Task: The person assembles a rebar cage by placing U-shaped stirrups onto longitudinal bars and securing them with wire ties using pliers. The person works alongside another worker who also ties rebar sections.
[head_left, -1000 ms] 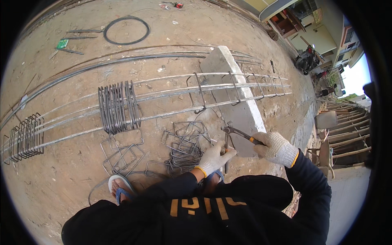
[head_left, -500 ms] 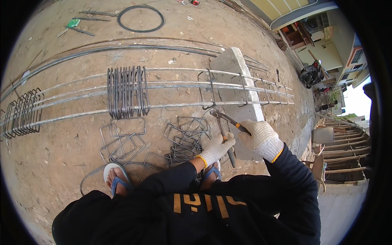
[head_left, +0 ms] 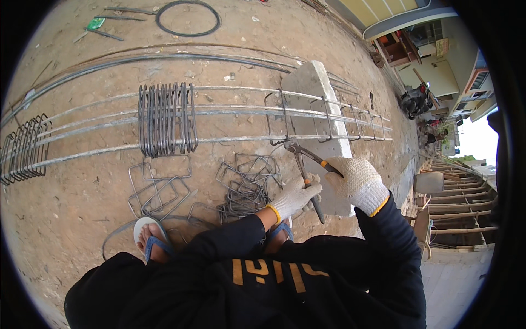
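Note:
A pair of pincers is held in both gloved hands, one handle in each. My left hand is closed round the lower handle, whose end sticks out past the fingers. Around the upper handle, my right hand is closed too. The jaws are at the lower corner of a bent steel stirrup, beside the nearest rebar rod. Whether they grip a tie wire there is too small to tell. The rods run across a pale concrete block, with more stirrups spaced along them to the right.
Bunched stirrups hang on the rods, with another bunch at far left. Loose stirrups lie piled near my feet. Beyond are long bars and a wire coil. A motorbike stands at far right.
Both hands and the pincers have shifted slightly right, the handles still apart. The jaws remain near the stirrup's lower corner. The view has moved a little.

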Demonstrator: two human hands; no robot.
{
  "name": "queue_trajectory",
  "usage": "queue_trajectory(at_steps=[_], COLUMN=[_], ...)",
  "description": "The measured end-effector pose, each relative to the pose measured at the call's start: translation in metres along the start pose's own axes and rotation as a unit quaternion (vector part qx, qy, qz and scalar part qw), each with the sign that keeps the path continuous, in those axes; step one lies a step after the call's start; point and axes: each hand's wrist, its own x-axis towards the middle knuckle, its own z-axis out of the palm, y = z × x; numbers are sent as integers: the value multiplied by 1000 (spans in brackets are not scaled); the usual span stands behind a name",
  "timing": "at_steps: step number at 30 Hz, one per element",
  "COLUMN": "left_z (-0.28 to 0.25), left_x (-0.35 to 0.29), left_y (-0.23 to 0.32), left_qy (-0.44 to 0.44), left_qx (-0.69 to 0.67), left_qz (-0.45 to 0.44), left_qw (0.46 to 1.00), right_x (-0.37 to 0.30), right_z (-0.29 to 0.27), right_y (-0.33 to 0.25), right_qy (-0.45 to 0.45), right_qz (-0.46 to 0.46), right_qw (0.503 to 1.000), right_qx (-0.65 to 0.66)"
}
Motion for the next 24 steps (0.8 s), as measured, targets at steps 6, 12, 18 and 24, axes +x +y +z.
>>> queue_trajectory(at_steps=[6, 12, 18, 24], left_z=[9, 6, -3, -2], left_x=[5, 4, 4, -9], left_y=[3, -2, -2, 18], left_qy=[-47, -19, 2, 2], left_qx=[-60, -8, 43, 96], left_qz=[-20, -10, -2, -17], left_qw=[997, 1000, 999, 995], right_x=[-2, -6, -13, -12], right_z=[4, 15, 32, 40], right_y=[8, 10, 3, 27], right_qy=[31, 40, 74, -240], right_qz=[-19, -15, -3, 155], right_qw=[999, 999, 993, 743], right_qx=[18, 15, 89, 605])
